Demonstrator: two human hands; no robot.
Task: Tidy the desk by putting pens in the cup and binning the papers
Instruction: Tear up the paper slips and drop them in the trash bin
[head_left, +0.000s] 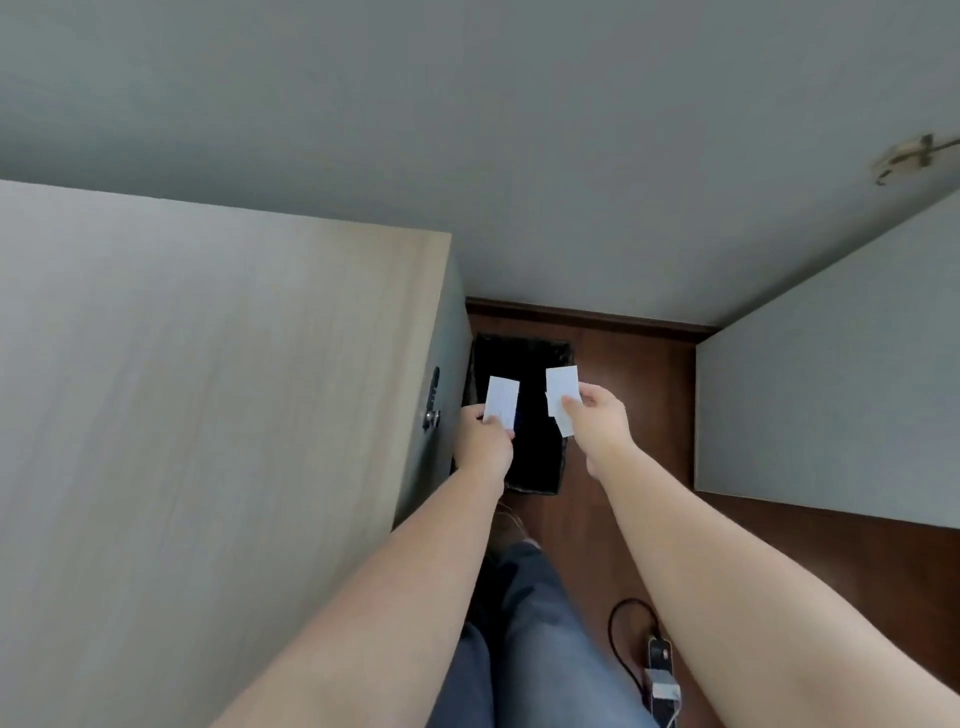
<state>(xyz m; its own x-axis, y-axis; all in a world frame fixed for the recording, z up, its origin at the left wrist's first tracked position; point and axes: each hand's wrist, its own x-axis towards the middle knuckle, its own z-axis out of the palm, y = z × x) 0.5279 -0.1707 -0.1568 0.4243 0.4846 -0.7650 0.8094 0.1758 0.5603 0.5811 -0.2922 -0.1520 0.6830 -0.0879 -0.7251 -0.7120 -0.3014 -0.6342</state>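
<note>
A black bin (535, 457) lined with a dark bag stands on the floor between the desk side and the wall. My left hand (483, 441) pinches a small white paper (501, 399) above the bin's left half. My right hand (597, 415) holds two or three small white papers (562, 395) over the bin's right side. Both arms reach down and forward. No pens or cup are in view.
A light wood desk (208, 415) fills the left, its side panel carrying a lock (432, 410). A pale cabinet (831, 405) stands on the right. On the dark wood floor lie a power strip (661, 670) and black cable. My jeans-clad legs (535, 639) are below.
</note>
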